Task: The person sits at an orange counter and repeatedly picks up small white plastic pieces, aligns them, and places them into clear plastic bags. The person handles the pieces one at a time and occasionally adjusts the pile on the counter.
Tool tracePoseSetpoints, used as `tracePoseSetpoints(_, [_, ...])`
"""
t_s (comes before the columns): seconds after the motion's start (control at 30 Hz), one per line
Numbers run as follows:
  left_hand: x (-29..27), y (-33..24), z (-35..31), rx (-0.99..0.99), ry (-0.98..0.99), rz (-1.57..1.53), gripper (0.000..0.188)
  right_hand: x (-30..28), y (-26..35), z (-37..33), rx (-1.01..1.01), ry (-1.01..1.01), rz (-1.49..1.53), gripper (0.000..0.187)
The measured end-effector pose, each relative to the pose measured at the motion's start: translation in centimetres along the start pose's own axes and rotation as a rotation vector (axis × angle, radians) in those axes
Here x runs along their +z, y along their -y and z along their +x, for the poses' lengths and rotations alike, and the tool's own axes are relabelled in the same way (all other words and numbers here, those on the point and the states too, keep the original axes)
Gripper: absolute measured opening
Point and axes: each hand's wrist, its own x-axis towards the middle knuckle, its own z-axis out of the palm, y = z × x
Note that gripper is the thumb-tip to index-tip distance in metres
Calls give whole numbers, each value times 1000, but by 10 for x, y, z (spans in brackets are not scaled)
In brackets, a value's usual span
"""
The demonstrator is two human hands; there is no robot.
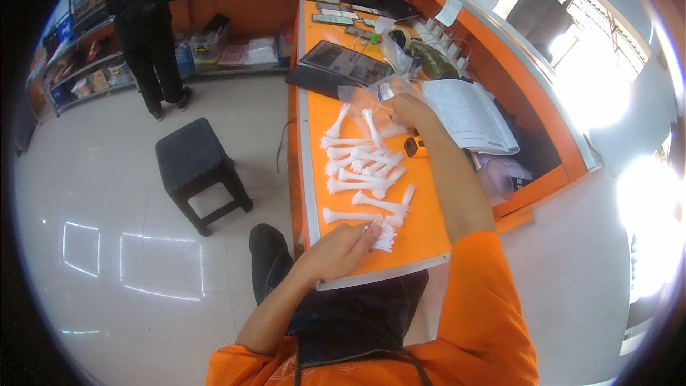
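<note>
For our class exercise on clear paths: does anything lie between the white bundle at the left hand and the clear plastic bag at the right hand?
Yes: other white bundles lie on the orange tabletop between the left hand and the plastic bag. Nothing else visible does.

Between the bundles of white strips (357, 184) and the right forearm (457, 182), a bare band of the orange tabletop (429, 225) gives free passage, but farther ahead this way is narrowed by the orange-and-black tool (416, 146), then blocked by the right hand (409, 110) at the clear plastic bag (366, 96).
</note>
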Motion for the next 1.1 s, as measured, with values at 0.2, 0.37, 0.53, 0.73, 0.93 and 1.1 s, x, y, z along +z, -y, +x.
tracePoseSetpoints(0.2, [-8,-7,1,-56,50,1,51,1,5,1,133,-46,152,19])
tracePoseSetpoints(0.37, [-10,-11,1,-115,97,13,53,9,-15,15,107,-76,201,19])
tracePoseSetpoints(0.53, [-9,-12,2,-142,97,15,54,9,-30,17,10,-167,307,22])
tracePoseSetpoints(0.73, [-7,-13,-1,-134,20,-31,53,-4,-3,5,231,-122,683,12])
tracePoseSetpoints(0.93, [-4,-13,3,-126,-4,-41,54,-19,-27,-1,6,-62,168,10])
tracePoseSetpoints(1.1, [-2,-8,-1,-145,-88,-71,55,-93,38,-62,-126,19,-245,17])
